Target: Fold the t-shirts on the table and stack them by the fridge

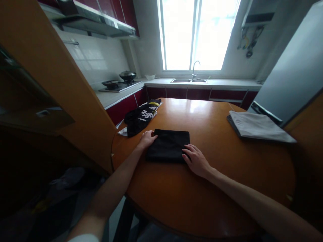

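A folded black cloth point(169, 146) lies flat on the wooden table in front of me, in a neat rectangle. My left hand point(148, 138) is at its upper left corner, with the fingers curled around the edge and the thumb on top. At the right edge, my right hand point(196, 159) rests with its fingers apart, the tips touching the cloth. Whether the cloth is a garment I cannot tell. Beyond my left hand lies a loosely heaped black garment point(141, 117) with white lettering and a yellow patch.
The round wooden table point(202, 201) has a folded grey-white cloth point(259, 126) on its right side. Behind it run a counter with a sink point(181, 80) and a stove point(121, 86) bearing pans. A wooden cabinet side point(75, 84) stands close on the left, a fridge point(290, 67) on the right.
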A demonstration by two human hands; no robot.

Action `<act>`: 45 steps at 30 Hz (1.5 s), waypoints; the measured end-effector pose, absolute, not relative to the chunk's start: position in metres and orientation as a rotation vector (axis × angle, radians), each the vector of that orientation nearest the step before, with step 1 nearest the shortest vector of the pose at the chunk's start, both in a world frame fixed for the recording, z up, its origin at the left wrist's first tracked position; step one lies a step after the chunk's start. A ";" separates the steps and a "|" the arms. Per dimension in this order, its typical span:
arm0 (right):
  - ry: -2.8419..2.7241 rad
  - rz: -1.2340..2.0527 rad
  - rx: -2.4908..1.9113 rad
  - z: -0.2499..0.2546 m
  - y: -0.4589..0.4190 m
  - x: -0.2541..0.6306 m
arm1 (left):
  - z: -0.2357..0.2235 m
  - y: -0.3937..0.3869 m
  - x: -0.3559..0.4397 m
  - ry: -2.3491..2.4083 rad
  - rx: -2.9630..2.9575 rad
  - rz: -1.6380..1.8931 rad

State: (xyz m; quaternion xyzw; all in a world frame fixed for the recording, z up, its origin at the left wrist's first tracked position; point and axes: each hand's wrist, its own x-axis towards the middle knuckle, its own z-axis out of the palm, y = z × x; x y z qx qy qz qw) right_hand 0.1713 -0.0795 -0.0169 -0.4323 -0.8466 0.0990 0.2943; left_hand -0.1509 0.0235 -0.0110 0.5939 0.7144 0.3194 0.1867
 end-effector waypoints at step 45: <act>-1.070 0.481 -1.205 0.069 -0.032 0.470 | 0.111 0.058 0.162 0.682 1.788 1.263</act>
